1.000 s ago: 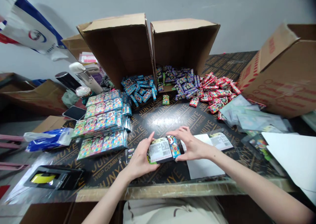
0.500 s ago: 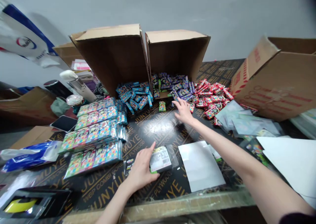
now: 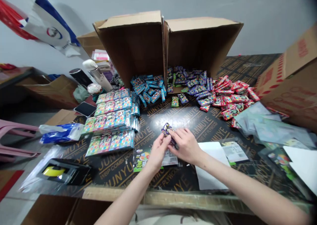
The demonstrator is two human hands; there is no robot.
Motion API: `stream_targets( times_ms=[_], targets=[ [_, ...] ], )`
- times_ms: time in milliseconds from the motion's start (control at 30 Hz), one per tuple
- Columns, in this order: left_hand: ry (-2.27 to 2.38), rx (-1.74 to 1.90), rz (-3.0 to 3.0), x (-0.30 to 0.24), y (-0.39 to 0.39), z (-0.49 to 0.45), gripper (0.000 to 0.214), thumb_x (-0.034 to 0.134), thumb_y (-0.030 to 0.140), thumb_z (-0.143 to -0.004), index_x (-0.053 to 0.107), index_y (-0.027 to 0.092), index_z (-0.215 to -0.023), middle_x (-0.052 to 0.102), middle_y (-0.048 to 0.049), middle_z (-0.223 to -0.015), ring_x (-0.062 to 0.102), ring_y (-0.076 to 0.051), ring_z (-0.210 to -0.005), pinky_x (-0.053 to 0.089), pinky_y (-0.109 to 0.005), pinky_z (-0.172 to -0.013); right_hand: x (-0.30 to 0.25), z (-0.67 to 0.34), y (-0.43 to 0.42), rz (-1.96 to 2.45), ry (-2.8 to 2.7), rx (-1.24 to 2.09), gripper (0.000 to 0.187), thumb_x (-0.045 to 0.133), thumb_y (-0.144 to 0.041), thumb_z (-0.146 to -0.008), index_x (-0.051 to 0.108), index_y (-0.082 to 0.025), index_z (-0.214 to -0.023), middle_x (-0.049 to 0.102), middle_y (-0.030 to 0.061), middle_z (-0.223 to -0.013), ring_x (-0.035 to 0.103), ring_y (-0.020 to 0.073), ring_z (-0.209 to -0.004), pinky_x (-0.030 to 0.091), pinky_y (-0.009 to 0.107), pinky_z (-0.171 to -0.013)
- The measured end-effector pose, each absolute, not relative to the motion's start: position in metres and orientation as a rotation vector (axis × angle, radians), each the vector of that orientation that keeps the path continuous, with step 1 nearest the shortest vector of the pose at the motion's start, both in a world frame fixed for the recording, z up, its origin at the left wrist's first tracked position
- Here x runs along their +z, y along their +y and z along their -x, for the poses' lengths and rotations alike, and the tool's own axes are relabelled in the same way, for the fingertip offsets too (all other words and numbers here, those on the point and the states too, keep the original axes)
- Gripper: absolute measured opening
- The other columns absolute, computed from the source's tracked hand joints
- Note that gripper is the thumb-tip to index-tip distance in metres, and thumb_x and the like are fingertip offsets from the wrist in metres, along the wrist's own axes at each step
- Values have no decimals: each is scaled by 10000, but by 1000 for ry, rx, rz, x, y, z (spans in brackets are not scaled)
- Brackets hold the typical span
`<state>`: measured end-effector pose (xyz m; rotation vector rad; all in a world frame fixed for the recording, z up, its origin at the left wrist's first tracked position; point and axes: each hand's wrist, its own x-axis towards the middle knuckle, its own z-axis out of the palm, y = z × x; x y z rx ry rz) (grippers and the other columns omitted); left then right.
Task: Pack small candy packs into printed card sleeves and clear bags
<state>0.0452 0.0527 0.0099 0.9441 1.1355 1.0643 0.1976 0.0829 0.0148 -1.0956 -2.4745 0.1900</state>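
Observation:
My left hand (image 3: 157,153) and my right hand (image 3: 185,144) meet over the near middle of the black printed table (image 3: 173,119). Both pinch a small purple packet (image 3: 167,129) held between their fingertips. Under them lies a clear bag with a green card and a white label (image 3: 148,157). Farther back, small packets lie in heaps: blue ones (image 3: 148,89), purple ones (image 3: 192,83) and red ones (image 3: 229,96). A single green packet (image 3: 174,101) lies apart in front of them.
Two open cardboard boxes (image 3: 138,50) (image 3: 198,43) lie on their sides at the back; another (image 3: 292,83) at right. Filled bags are stacked at left (image 3: 111,122). Empty clear bags (image 3: 262,122), white sheets (image 3: 210,165), a tape dispenser (image 3: 61,171), a phone (image 3: 85,108), bottles (image 3: 97,74).
My right hand reached to the purple heap, then came back with a purple packet. My left hand left the bagged card and joined it on the packet.

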Motion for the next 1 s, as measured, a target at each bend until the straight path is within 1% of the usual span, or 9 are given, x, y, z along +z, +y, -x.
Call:
stream_targets(
  times_ms=[100, 233, 333, 400, 500, 567, 633, 800, 1000],
  targets=[
    [1076, 1053, -674, 15, 53, -50, 355, 609, 430, -735, 603, 134, -930, 665, -39, -771, 599, -121, -617, 483, -244, -615, 28, -206, 60, 1029, -2392, 409, 546, 607, -477, -712, 520, -199, -1174, 535, 114, -1052, 482, 262, -960, 362, 385, -809],
    [999, 901, -708, 19, 43, -44, 372, 621, 419, -724, 625, 117, -940, 655, -38, -705, 583, -122, -565, 478, -251, -580, 36, -221, 59, 959, -2383, 524, 811, 661, -466, -635, 334, -222, -1335, 364, 133, -1330, 332, 320, -1206, 256, 456, -962],
    [1034, 779, -939, 19, 37, -37, 423, 539, 457, -774, 625, 118, -1012, 672, -76, -808, 617, -165, -673, 482, -278, -631, 31, -226, 59, 899, -2327, 640, 776, 645, -356, -629, 317, -231, -1322, 476, 99, -1235, 416, 282, -1145, 278, 423, -953],
    [1168, 778, -1251, 14, 34, -27, 441, 489, 458, -804, 593, 154, -1106, 651, -101, -1003, 603, -218, -891, 469, -349, -780, 24, -230, 59, 883, -2300, 620, 755, 640, -328, -616, 337, -226, -1299, 520, 87, -1181, 465, 270, -1085, 290, 418, -939],
    [1352, 672, -1860, 1, 28, -11, 637, 630, 467, -682, 479, 214, -1248, 494, -113, -1273, 428, -280, -1168, 310, -458, -991, 9, -240, 61, 892, -2346, 539, 766, 644, -330, -619, 331, -205, -1307, 530, 97, -1188, 495, 266, -1038, 313, 416, -917],
    [1380, 493, -2141, -10, 24, -3, 893, 741, 433, -537, 369, 234, -1324, 456, -117, -1283, 397, -307, -1175, 274, -496, -1003, -1, -248, 62, 928, -2379, 517, 756, 641, -317, -636, 330, -193, -1313, 534, 104, -1197, 504, 261, -1024, 328, 411, -904],
    [1393, 400, -2252, -19, 21, 1, 1018, 759, 364, -504, 250, 241, -1376, 476, -106, -1219, 429, -301, -1122, 310, -488, -973, -9, -253, 62, 957, -2400, 525, 741, 634, -291, -653, 327, -183, -1319, 529, 108, -1213, 498, 261, -1042, 328, 413, -912],
    [1428, 487, -2254, -19, 20, 4, 1004, 683, 263, -596, 93, 236, -1409, 453, -102, -1197, 424, -282, -1110, 339, -461, -957, -9, -257, 57, 913, -2426, 675, 793, 655, -279, -649, 286, -166, -1342, 492, 124, -1260, 492, 255, -1081, 349, 400, -921],
    [1278, 438, -2279, -7, 22, 5, 1002, 689, 257, -594, 101, 222, -1404, 419, -102, -1281, 390, -267, -1188, 198, -479, -1068, -1, -254, 58, 772, -2430, 867, 840, 690, -259, -621, 277, -179, -1348, 463, 120, -1294, 468, 247, -1137, 354, 392, -962]
  ],
)
